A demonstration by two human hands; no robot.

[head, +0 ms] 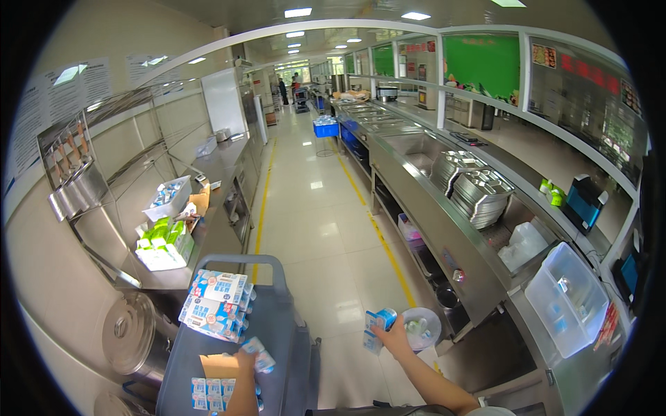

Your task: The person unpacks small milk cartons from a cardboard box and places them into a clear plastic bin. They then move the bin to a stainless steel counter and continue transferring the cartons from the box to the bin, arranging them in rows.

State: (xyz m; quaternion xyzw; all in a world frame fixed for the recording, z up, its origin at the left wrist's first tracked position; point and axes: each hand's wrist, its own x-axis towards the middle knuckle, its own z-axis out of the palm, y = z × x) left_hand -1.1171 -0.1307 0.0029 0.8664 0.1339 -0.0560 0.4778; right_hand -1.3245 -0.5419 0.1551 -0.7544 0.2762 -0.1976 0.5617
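My left hand (245, 360) is closed on a small pack of blue-and-white cups (261, 358) above a grey utility cart (283, 338). My right hand (390, 337) grips another pack of blue-and-white cups (375, 333), held out beside a round bin (422, 330) with waste in it. On the cart, stacked multipacks of cups (216, 304) stand at the far end, and more cup packs (210, 392) lie nearer me by an opened cardboard box flap (218, 365).
At left, a steel counter (221, 190) bears a white tub (171, 200) and a box of green packs (165, 247); lidded steel pots (130, 333) stand below. At right, a serving counter (416, 200) holds stacked steel trays (481, 195) and a clear plastic bin (567, 301). People (283, 91) stand far down the aisle.
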